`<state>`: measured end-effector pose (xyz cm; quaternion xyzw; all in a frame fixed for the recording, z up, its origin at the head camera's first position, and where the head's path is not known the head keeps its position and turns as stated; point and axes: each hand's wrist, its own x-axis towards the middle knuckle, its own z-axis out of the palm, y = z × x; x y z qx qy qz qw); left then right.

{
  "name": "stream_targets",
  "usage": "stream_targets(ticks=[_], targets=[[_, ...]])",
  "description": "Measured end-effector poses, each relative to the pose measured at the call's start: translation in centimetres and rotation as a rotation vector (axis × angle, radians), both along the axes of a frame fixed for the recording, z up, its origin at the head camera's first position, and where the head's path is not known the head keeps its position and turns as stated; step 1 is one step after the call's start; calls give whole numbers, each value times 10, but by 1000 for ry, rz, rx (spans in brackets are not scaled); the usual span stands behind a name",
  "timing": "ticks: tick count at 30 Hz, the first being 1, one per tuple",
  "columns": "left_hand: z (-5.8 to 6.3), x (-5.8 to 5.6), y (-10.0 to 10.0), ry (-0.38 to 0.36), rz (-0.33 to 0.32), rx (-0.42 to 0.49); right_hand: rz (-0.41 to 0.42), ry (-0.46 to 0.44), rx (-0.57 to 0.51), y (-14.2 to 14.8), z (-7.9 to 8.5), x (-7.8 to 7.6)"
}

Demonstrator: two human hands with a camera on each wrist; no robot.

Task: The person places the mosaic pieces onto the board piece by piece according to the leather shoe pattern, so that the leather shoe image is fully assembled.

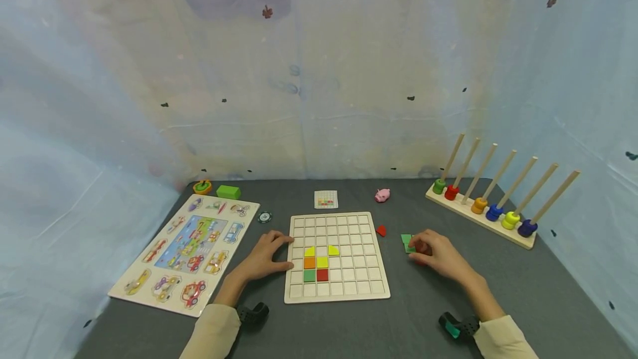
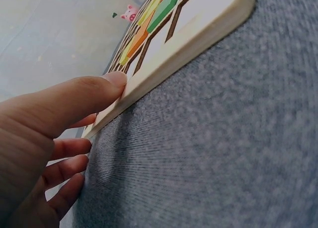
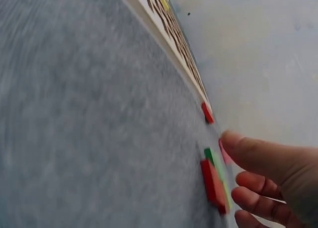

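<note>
Left hand (image 1: 266, 256) resting against the left edge of the grid board (image 1: 336, 292), thumb pressed to its side, fingers (image 2: 69, 168) loosely curled around nothing. Board lying mid-table, toward the front edge, with yellow, orange, green and red tiles (image 1: 316, 269) seated in its lower left squares. Right hand (image 1: 438, 254) down on loose green and red tiles (image 1: 407, 241) right of the board (fingers bent over them, actual grip impossible to tell). Another red tile (image 1: 381, 230) lying just beside the board's right edge.

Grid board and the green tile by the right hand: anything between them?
Head view: one loose red tile lies on the mat between the grid board and the green tile; otherwise bare.
</note>
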<state>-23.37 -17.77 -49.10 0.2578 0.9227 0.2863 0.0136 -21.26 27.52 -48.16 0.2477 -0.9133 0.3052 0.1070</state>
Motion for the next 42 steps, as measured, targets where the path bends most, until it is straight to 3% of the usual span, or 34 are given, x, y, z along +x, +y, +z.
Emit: stream_targets(ticks=[8,18,30,35,42], targets=[[2,1,1,10,8,-2,-104,-9,35,14,-6,-1],[2,2,1,7,19,-11,-9,22,22,21,-9,0],[3,2,2,1,21,-11,-98,7,59,8,0,-5],[4,2,3,1,22,-9,-5,36,25,-22,9,-3],[2,2,2,-1,12,-1,216,18,-5,-74,12,4]])
